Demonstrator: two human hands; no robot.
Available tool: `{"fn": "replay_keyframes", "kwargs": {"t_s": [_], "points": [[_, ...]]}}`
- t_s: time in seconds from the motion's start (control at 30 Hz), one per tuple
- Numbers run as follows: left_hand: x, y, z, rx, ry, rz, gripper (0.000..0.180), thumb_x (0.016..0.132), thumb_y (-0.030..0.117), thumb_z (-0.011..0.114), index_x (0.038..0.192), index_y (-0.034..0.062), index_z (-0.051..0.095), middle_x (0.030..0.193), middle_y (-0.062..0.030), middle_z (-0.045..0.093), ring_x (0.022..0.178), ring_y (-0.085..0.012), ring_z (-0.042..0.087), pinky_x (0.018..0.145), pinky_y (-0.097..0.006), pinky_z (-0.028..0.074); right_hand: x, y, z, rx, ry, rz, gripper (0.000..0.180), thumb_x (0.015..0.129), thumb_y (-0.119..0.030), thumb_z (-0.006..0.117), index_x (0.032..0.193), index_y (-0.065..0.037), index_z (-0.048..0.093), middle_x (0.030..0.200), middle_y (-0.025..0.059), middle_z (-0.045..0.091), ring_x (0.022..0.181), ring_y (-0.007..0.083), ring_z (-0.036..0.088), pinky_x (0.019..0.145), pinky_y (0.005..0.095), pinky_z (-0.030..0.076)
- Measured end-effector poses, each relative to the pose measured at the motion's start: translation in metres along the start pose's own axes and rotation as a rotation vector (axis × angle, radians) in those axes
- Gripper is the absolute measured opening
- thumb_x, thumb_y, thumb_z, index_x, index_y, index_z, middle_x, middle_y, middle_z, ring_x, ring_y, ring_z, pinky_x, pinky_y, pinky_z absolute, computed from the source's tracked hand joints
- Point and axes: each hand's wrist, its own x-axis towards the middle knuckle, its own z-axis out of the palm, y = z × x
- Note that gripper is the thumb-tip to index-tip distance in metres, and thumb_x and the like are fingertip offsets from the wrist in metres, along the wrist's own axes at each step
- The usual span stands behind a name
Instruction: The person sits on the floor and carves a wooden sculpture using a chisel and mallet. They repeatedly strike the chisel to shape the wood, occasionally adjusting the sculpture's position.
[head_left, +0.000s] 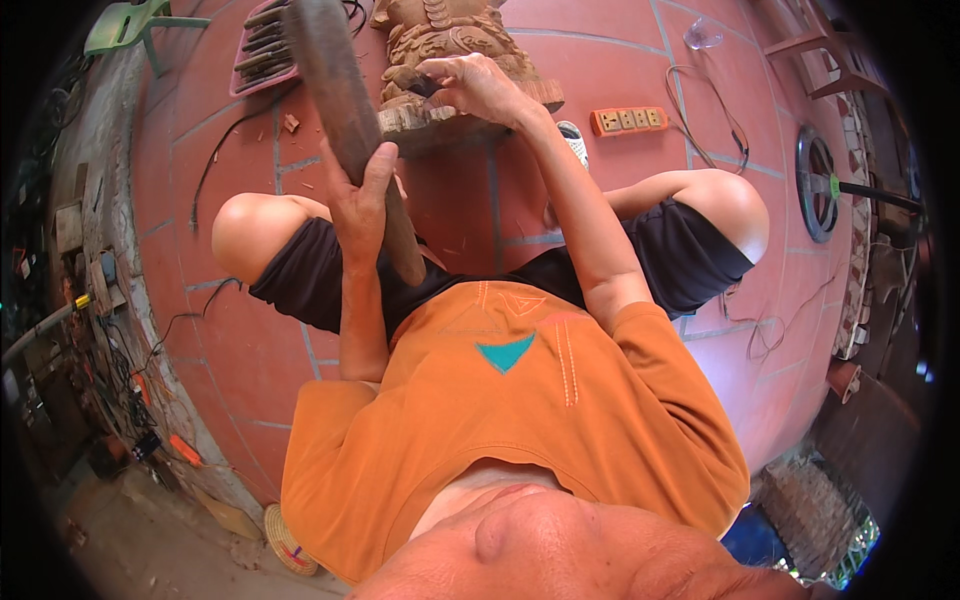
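Observation:
My left hand [364, 208] is closed around a long wooden mallet [338, 85], which stands tilted with its thick, blurred end toward the top edge. Ahead of me a brown wood carving [440, 45] with ornate relief rests on a rough wooden base; its top is cut off by the picture's edge. My right hand [478, 88] is at the front of the carving, its fingers bent and pinching a short dark tool [422, 86]. The tool's tip points to the carving's lower left part, and whether it touches the wood is hard to see.
A pink basket [238, 80] of several dark, long tools lies at the upper left, near a green plastic chair [125, 28]. An orange power strip [628, 121] with a cable is to the right of the carving. A fan-like round frame [818, 187] stands farther right. Wood chips dot the red tiles.

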Motion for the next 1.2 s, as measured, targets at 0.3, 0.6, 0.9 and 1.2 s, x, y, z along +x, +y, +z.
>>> {"fn": "replay_keyframes", "kwargs": {"t_s": [0.3, 0.6, 0.9, 1.2], "points": [[0.002, -0.004, -0.007, -0.001, -0.233, -0.253, 0.034, 0.094, 0.025, 0.070, 0.113, 0.0031, 0.053, 0.074, -0.0016, 0.057, 0.054, -0.0087, 0.055, 0.047, -0.023, 0.046, -0.002, 0.017, 0.006, 0.038, 0.026, 0.004, 0.048, 0.083, -0.010, 0.076, 0.129, -0.013, 0.063, 0.103, 0.0171, 0.073, 0.074, 0.0201, 0.070, 0.068, 0.0351, 0.057], [0.003, -0.011, -0.012, 0.102, -0.105, -0.201, 0.032, 0.095, 0.024, 0.069, 0.113, 0.0034, 0.052, 0.073, -0.0015, 0.057, 0.052, -0.0089, 0.054, 0.045, -0.024, 0.046, -0.009, 0.018, -0.014, 0.130, 0.085, 0.105, 0.042, 0.090, -0.006, 0.069, 0.131, -0.007, 0.058, 0.108, 0.0082, 0.073, 0.096, 0.0179, 0.072, 0.085, 0.0333, 0.053], [0.001, -0.006, -0.007, 0.128, -0.117, -0.189, 0.033, 0.094, 0.022, 0.070, 0.114, 0.0035, 0.052, 0.073, -0.0023, 0.057, 0.052, -0.0094, 0.055, 0.045, -0.024, 0.046, -0.007, 0.012, -0.004, 0.017, 0.019, 0.083, 0.052, 0.084, -0.004, 0.071, 0.134, -0.009, 0.057, 0.104, 0.0135, 0.074, 0.081, 0.0215, 0.071, 0.076, 0.0359, 0.055], [-0.003, -0.003, -0.001, 0.207, -0.099, -0.136, 0.041, 0.093, 0.022, 0.071, 0.123, 0.0016, 0.050, 0.078, -0.0035, 0.061, 0.057, -0.0092, 0.057, 0.049, -0.024, 0.048, -0.008, 0.010, 0.000, -0.032, 0.025, -0.017, 0.048, 0.081, -0.014, 0.076, 0.126, -0.009, 0.061, 0.096, 0.0196, 0.071, 0.077, 0.0289, 0.069, 0.072, 0.0395, 0.055]]}}
